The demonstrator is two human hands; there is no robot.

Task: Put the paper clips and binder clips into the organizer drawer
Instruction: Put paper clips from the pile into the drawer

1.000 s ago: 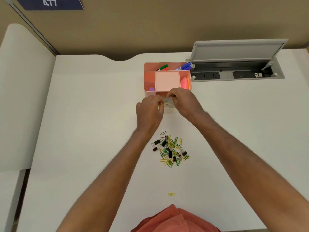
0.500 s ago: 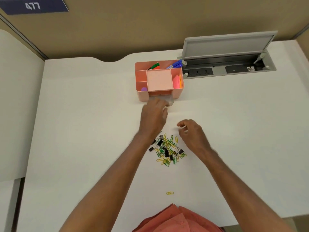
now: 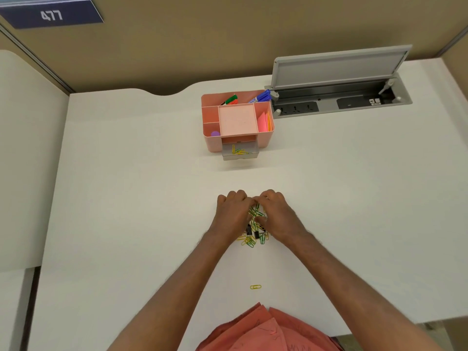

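I see my left hand (image 3: pixel 234 214) and right hand (image 3: pixel 277 215), fingers curled together, cupped over a heap of green and yellow wire paper clips and black binder clips (image 3: pixel 254 230) on the white tabletop (image 3: pixel 126 198); whether they grip any I cannot tell. The pink plastic organizer's grey drawer (image 3: pixel 240 152) stands open, well apart.

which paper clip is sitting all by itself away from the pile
The lone yellow paper clip, lying on the table nearest the person's body, apart from the pile under both hands.
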